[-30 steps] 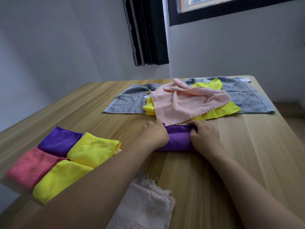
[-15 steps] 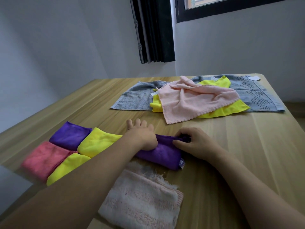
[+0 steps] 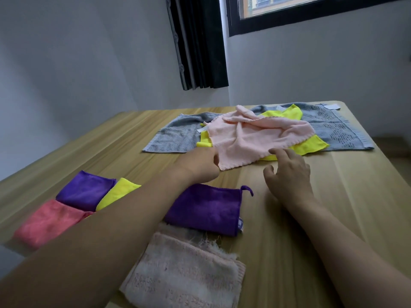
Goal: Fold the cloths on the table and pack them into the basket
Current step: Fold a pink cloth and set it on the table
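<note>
A wooden table [image 3: 333, 218] was seen from above, with cloths spread over it. At the far side a grey towel [image 3: 178, 138] lay flat, a yellow cloth [image 3: 311, 144] lay on it, and a crumpled peach cloth [image 3: 249, 138] lay on top of both, its near corner reaching onto the bare wood. The left hand [image 3: 200, 165] was placed at the left edge of the peach cloth, touching it; whether its fingers were closed on the fabric could not be told, since they were hidden behind the back of the hand. The right hand [image 3: 289, 174] was held open just above the table, fingers spread and loosely bent, its fingertips at the near edge of the peach cloth, nothing being gripped. Between the two forearms a folded purple cloth [image 3: 206, 207] with a small hanging loop was laid flat, and just in front of it, touching or slightly overlapped by it, a folded pale pink towel [image 3: 186, 272] with a frayed edge. To the left, near the table edge, a second purple square [image 3: 84, 190], a folded yellow square [image 3: 120, 192] and a coral cloth [image 3: 49, 221] were set close together, partly covered by the left forearm. A dark curtain [image 3: 200, 41] was hung beside a window [image 3: 289, 10] in the far wall.
</note>
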`<state>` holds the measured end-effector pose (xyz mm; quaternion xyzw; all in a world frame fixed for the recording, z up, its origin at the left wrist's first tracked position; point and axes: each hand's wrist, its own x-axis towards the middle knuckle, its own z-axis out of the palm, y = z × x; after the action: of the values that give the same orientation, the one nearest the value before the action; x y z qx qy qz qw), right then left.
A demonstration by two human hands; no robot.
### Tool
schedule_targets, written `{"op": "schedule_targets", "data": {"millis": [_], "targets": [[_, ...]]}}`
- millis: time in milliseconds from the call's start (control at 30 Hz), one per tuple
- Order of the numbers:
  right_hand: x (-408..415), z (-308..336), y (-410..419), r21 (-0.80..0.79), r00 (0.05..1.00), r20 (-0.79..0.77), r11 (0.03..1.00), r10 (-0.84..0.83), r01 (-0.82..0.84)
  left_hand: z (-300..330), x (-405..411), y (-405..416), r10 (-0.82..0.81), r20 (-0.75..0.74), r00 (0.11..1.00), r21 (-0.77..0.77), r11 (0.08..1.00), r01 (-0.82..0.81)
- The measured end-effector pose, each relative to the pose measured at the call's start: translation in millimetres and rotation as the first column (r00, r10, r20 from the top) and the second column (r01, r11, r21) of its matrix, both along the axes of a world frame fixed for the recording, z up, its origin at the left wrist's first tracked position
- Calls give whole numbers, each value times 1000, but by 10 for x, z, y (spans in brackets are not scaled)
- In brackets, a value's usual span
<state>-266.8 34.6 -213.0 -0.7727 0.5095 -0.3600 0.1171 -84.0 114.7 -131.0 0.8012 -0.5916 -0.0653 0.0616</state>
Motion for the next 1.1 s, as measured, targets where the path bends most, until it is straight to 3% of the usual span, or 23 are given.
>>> {"op": "schedule_targets", "data": {"millis": [133, 267, 400, 500, 567, 733, 800, 900, 933, 1033, 1100], "targets": [[10, -37, -20, 25, 995, -100, 1000, 15, -13, -192, -83, -367, -78, 154, 985, 32, 997, 74], [-3, -45, -44, 70, 995, -94, 997, 12, -6, -355, -157, -621, -75, 266, 961, 12, 997, 74], [-7, -60, -85, 91, 999, -41, 996, 10, -6, -334, -134, -733, -66, 265, 962, -71, 994, 87], [-40, -48, -157, 106, 1000, 9, 994, -21, 20, -180, -197, -671, -88, -127, 988, -291, 956, 48], [-59, -31, -185, 99, 998, 36, 994, -56, 52, -31, -284, -562, -172, -359, 917, -422, 907, 5], [-38, -20, -138, -32, 982, 174, 997, -69, 76, 324, -430, -168, -375, -482, 792, -536, 841, 72], [-65, 1, -135, -59, 969, 233, 994, -78, 94, 425, -449, -64, -351, -502, 791, -541, 840, 30], [-125, 5, -182, -67, 975, 184, 988, -126, 140, 578, -437, 58, -219, -591, 776, -513, 845, -152], [-143, 5, -192, -31, 976, 180, 991, -121, 129, 626, -410, 82, -163, -661, 733, -495, 828, -262], [-155, 85, -140, 146, 960, 276, 989, -55, 15, 812, -331, 179, -108, -912, 396, -336, 751, -568], [-135, 178, -83, 168, 956, 291, 986, -31, -19, 893, -248, 185, -114, -934, 338, -321, 682, -657]]}}
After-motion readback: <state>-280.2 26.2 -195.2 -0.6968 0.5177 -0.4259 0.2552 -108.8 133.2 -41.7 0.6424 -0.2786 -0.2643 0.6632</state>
